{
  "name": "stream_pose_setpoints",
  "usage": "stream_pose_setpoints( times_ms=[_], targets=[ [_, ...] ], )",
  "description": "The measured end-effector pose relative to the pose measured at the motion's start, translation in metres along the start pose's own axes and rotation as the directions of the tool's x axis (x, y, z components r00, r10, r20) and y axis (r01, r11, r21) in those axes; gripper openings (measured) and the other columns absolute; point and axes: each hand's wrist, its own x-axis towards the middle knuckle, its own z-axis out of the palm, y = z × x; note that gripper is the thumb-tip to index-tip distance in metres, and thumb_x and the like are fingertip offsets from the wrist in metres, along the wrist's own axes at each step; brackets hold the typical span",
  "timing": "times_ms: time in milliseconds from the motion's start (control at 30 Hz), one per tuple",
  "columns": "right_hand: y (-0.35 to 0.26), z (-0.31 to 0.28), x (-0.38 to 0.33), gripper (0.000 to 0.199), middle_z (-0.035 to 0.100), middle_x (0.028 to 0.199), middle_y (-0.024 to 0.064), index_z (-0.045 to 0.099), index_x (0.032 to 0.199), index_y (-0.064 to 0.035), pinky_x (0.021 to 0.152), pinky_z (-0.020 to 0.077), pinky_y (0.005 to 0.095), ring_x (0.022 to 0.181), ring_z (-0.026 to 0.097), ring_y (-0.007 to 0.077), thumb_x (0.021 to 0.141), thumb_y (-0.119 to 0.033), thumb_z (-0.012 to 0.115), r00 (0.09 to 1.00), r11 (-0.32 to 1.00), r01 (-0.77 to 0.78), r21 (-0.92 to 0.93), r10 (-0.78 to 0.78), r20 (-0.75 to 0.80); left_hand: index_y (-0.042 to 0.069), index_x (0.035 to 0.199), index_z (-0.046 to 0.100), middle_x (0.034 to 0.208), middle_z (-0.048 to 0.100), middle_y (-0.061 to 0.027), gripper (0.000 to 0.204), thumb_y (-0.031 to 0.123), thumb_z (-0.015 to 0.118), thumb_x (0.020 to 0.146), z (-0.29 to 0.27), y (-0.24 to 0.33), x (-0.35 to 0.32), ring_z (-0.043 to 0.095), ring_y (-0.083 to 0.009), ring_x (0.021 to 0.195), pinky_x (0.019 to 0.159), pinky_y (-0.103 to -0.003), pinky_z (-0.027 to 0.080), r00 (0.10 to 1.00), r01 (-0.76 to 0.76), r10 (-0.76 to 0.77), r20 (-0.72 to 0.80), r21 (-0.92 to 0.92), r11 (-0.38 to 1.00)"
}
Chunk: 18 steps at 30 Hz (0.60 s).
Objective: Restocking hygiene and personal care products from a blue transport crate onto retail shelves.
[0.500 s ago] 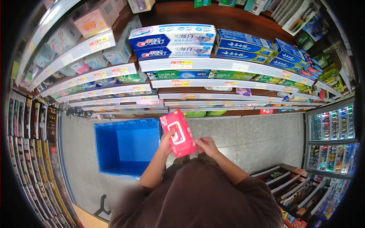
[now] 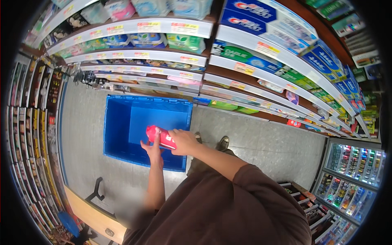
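A pink-red pack of wet wipes (image 2: 166,139) is in both my hands, above the opening of a blue plastic crate (image 2: 149,98). Turned on its edge, the pack shows mostly a narrow side. My right hand (image 2: 183,142) grips its right end from above, fingers closed round it. At the lower left of the pack, my left hand (image 2: 153,150) supports it, one finger lying up along its side and the thumb apart; some of its fingers are hidden below. The crate's visible inside shows bare blue walls.
Ahead stand shelves (image 2: 179,57) with toothpaste boxes (image 2: 253,18) and soft packs. Product racks (image 2: 30,155) line the left. A wooden board (image 2: 87,210) lies lower left, drink coolers (image 2: 353,171) at right. My shoes (image 2: 223,143) are right of the crate.
The wipes pack has moved left and over the crate, tipping from broad face up onto its edge. My right hand has shifted onto its right end. The view has turned left.
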Motion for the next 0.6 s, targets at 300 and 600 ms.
stream_pose_setpoints(
  times_ms=[300,600],
  targets=[
    [-0.009,0.043,0.026,0.063,0.062,0.11,0.0146,0.053,0.124,0.0,0.083,0.0528,0.0439,0.104,0.061,0.0322,0.074,-0.031,0.076,0.982,0.987,0.106,-0.121,-0.123,-0.141,0.019,0.137,0.033,0.123,0.057,-0.0103,0.077,0.042,0.079,0.079,-0.042,-0.093,0.137,0.062,-0.026,0.102,0.077,-0.053,0.049,0.914,0.405,-0.402,0.054,-0.116,0.907],
    [0.08,0.003,-0.117,0.032,0.065,0.098,0.0102,0.063,0.108,-0.0077,0.075,0.0525,0.0403,0.089,0.064,0.0303,0.085,-0.029,0.071,0.972,0.981,-0.193,0.01,0.193,-0.136,0.006,0.142,0.022,0.135,0.051,-0.025,0.106,0.037,0.089,0.067,-0.011,-0.231,0.249,0.059,-0.0404,0.116,0.097,-0.047,0.053,0.7,0.642,-0.413,-0.582,0.26,0.722]
  ],
)
